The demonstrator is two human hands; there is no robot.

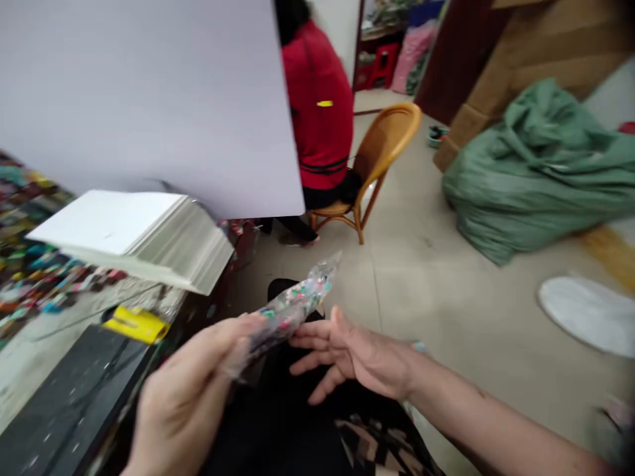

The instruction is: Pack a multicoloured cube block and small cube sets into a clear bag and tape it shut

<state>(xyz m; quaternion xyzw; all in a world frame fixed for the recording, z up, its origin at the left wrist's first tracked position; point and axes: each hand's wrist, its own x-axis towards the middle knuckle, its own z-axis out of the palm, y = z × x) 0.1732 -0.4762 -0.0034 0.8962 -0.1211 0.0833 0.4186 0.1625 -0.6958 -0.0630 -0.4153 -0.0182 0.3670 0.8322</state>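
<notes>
My left hand grips one end of a clear plastic bag filled with small multicoloured pieces, too blurred to name. The bag slants up and away over my lap. My right hand is open, its fingers spread just below the bag's right side; whether a fingertip touches the plastic I cannot tell. Left of my hands, a thick stack of white cards lies on the cluttered table, near a yellow object and a dark flat board.
A large pale panel fills the upper left. Behind it a person in red sits on a wicker chair. A green sack and cardboard stand at right. A white oval object lies on the tiled floor.
</notes>
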